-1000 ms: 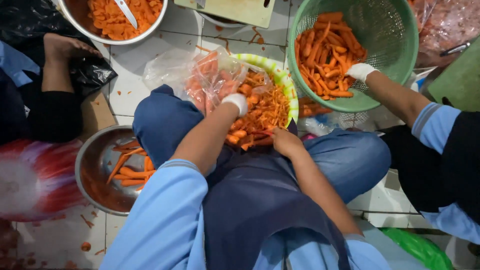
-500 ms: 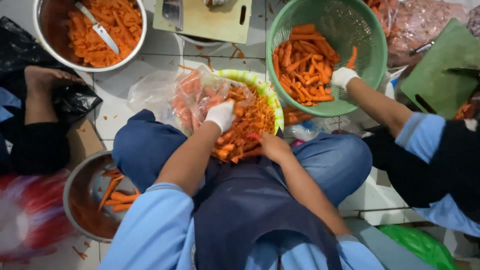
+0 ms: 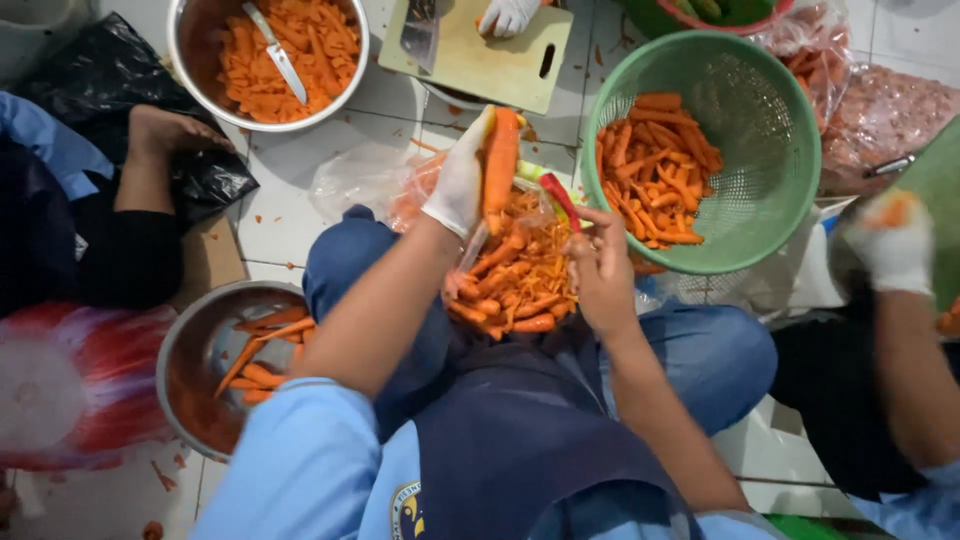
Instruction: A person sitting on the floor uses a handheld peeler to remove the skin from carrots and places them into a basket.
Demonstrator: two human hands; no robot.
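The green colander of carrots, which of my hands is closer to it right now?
Right. Your right hand, holding a red peeler, sits just beside the green colander rim; your gloved left hand, holding a carrot, is farther left.

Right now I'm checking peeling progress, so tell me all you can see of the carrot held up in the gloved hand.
The carrot is whole, long and bright orange, tapering slightly, its surface smooth and moist-looking. It stands nearly upright, gripped along its left side by the left hand in a white glove. The bare right hand holds a red peeler just right of it; whether the blade touches it I cannot tell. It hangs above a pile of peels and carrot pieces.
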